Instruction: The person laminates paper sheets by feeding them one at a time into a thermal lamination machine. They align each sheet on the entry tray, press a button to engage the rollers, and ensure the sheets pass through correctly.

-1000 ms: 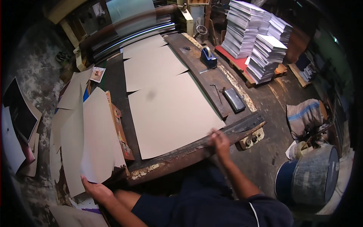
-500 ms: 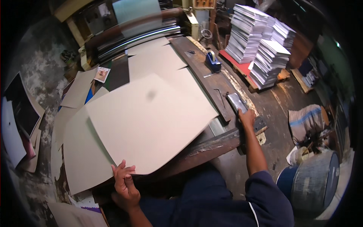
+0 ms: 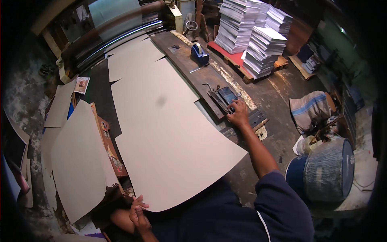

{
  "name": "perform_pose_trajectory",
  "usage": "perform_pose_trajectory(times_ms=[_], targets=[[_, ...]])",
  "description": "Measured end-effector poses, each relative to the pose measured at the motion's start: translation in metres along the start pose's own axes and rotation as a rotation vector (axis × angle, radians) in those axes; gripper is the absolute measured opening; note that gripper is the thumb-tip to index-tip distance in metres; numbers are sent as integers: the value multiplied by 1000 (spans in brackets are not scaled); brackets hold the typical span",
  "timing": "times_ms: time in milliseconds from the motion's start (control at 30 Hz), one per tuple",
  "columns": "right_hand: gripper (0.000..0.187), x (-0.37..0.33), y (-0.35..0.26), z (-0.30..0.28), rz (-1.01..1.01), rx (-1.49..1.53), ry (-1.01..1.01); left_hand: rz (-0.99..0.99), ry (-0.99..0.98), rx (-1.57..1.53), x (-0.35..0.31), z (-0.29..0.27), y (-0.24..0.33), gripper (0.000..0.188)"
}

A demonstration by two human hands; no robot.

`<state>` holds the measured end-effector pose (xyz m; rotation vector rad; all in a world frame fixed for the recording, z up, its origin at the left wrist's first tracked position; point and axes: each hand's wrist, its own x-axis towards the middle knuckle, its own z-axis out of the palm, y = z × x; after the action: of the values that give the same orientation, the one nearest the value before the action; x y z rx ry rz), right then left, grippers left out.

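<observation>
A large beige sheet of cardboard (image 3: pixel 173 161) stretches from near my lap toward the rollers, in line with more notched sheets (image 3: pixel 133 60) beyond it. My left hand (image 3: pixel 140 214) pinches its near left corner, thumb below and fingers at the edge. On the right-hand rail of the machine, my right hand (image 3: pixel 238 113) has its bent fingers closed at the near end of a dark phone (image 3: pixel 227 94). The phone's screen faces up. Beside it on the rail lies a thin bent hex key (image 3: pixel 209 89).
Metal rollers (image 3: pixel 121 38) span the far end. A blue tape dispenser (image 3: pixel 199 55) sits on the rail. Tall paper stacks (image 3: pixel 262 52) stand on a pallet at far right; a wrapped drum (image 3: pixel 328 169) is at near right. Another board sheet (image 3: pixel 78 161) lies to the left.
The near cardboard sheet has swung from a slant into line with the others, uncovering the wooden edge on its left. The phone has turned and shifted toward the hex key. My view has shifted right.
</observation>
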<state>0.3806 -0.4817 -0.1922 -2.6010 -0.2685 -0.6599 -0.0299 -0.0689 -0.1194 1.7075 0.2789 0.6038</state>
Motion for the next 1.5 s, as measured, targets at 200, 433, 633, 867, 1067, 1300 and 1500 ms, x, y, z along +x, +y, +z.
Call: perform_pose_trajectory(times_ms=[200, 433, 633, 867, 1067, 1300, 1500], targets=[[36, -1, 1, 2, 13, 9, 1, -54, -78, 10, 9, 9, -7, 37], [38, 1, 0, 2, 25, 26, -32, -46, -139, 43, 37, 17, -13, 37], [37, 1, -3, 1, -5, 1, 22, -31, -104, 44, 70, 29, -33, 38], [40, 2, -5, 0, 8, 9, -9, 39, 19, 45, 117, 42, -61, 41], [40, 2, 0, 3, -5, 30, 22, 67, 7, 115, 136, 45, -81, 36], [42, 2, 0, 5, -5, 39, 26, -109, 157, 143, 125, 33, -106, 27], [41, 2, 1, 4, 6, 55, 11, 43, 132, 683, 114, 48, -50, 32]])
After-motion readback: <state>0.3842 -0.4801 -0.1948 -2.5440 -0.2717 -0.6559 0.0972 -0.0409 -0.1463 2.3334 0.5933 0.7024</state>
